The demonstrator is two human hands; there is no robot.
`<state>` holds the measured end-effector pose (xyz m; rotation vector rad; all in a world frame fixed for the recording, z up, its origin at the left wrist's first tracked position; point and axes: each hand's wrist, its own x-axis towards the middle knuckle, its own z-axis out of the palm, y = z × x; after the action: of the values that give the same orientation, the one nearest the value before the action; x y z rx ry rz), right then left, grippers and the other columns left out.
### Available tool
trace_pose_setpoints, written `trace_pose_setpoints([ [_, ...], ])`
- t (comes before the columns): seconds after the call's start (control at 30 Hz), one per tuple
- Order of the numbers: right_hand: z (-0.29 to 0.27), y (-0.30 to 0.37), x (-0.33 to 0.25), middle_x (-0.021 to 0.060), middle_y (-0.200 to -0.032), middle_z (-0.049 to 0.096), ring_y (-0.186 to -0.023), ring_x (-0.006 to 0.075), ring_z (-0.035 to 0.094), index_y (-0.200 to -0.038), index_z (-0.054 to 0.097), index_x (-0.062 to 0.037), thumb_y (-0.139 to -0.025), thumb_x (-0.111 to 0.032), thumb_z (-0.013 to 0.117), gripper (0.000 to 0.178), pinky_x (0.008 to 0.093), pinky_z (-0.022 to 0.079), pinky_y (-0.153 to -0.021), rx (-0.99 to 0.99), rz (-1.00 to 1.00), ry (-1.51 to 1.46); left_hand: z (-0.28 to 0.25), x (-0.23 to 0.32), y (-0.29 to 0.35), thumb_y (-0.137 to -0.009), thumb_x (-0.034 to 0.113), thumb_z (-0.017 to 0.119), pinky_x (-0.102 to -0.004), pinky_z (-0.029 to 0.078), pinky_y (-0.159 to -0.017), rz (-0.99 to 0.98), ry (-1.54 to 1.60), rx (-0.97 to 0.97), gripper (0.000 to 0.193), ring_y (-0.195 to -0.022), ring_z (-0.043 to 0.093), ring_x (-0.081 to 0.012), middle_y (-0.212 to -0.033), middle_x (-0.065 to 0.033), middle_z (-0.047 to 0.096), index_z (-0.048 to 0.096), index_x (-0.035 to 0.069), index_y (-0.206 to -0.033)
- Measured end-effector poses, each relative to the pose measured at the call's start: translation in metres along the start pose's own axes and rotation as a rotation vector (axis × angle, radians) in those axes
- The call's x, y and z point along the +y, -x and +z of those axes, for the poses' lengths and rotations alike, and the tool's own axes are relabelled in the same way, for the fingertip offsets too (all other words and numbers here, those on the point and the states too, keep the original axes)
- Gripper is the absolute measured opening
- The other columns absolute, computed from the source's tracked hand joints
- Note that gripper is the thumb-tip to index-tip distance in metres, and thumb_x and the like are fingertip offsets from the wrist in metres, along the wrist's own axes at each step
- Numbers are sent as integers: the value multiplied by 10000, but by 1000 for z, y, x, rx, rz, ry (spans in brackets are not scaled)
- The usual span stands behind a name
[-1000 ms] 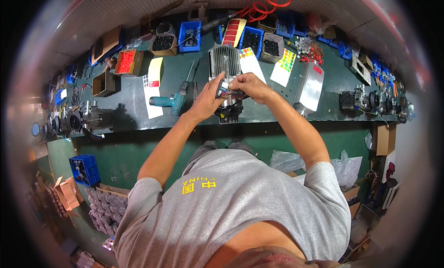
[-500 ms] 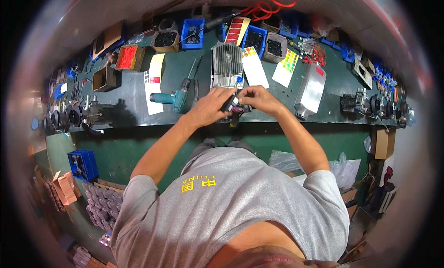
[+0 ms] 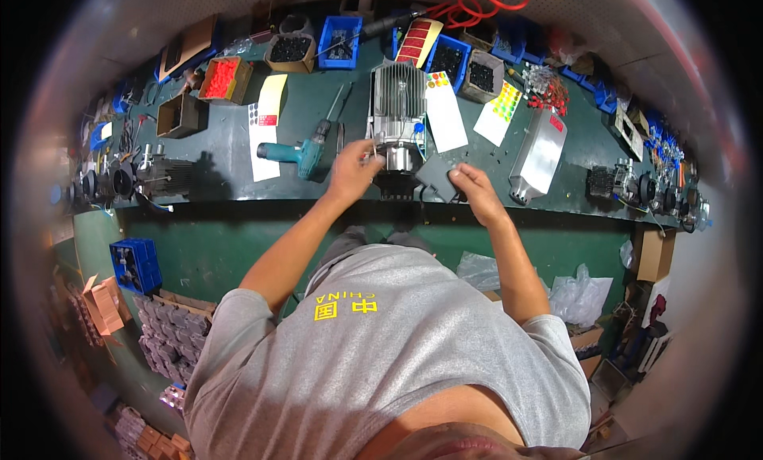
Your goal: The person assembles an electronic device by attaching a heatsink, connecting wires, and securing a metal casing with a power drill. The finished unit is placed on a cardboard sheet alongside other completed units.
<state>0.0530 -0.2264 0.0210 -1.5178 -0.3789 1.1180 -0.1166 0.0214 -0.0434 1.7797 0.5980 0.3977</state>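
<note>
A finned metal motor unit [image 3: 399, 94] lies on the green workbench in front of me, its silver cylindrical end [image 3: 400, 158] toward me. At the left side of that end is my left hand [image 3: 354, 172], its fingers curled in and close to the metal. Whatever its fingertips pinch is too small to make out. My right hand [image 3: 480, 193] grips a dark grey box-shaped cover [image 3: 439, 176] by its right edge, just right of the unit's near end. A teal power drill [image 3: 300, 154] rests left of the unit.
Sticker sheets [image 3: 447, 114] lie beside the unit. Right of them is a silver metal housing [image 3: 537, 154]. Blue bins [image 3: 339, 43] and cardboard boxes [image 3: 225, 80] of small parts line the back. A coiled red hose [image 3: 485, 3] hangs above. More motor assemblies [image 3: 163, 178] stand at both sides.
My hands were together over the unit's near end and have moved apart. The dark grey cover is now out to the right in my right hand, uncovering the silver cylindrical end.
</note>
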Motion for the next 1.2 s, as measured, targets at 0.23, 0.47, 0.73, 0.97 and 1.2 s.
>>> trace_pose_setpoints([
  [0.23, -3, -3, 17, 63, -832, 632, -679, 166, 595, -997, 616, -32, -1044, -314, 518, 302, 308, 453, -584, 86, 5, -516, 3, -64, -22, -989, 259, 647, -311, 548, -597, -1026, 535, 151, 198, -642, 528, -94, -764, 9, 574, 629, 76, -917],
  [0.47, -2, -14, 35, 105, -824, 631, -666, 184, 533, -1001, 608, 2, -1040, -332, 520, 347, 317, 422, -580, 46, 65, -750, 0, -61, -29, -1003, 192, 625, -276, 552, -645, -740, 665, 187, 125, -713, 589, -96, -850, -12, 632, 628, 81, -945],
  [0.73, 6, -21, 36, 75, -778, 550, -631, 177, 445, -1082, 580, 3, -1050, -350, 469, 371, 303, 386, -617, -32, 96, -792, 23, 65, -37, -961, 115, 656, -251, 539, -646, -232, 592, -83, 127, -719, 611, -96, -947, -101, 712, 613, 1, -999],
  [0.97, 9, -19, 26, 103, -794, 627, -628, 188, 516, -985, 598, -38, -1036, -322, 500, 305, 309, 424, -584, -53, 85, -837, 43, 76, -26, -930, 78, 696, -216, 460, -608, -10, 397, -330, 174, -694, 533, -44, -875, -5, 650, 657, -2, -1079],
  [1.2, 8, -18, 29, 108, -797, 642, -622, 194, 529, -983, 605, -38, -1031, -311, 510, 293, 315, 424, -572, -41, 53, -795, 46, 73, -24, -926, 57, 688, -208, 466, -631, 26, 368, -340, 186, -738, 541, -35, -911, -4, 662, 659, -6, -1099],
])
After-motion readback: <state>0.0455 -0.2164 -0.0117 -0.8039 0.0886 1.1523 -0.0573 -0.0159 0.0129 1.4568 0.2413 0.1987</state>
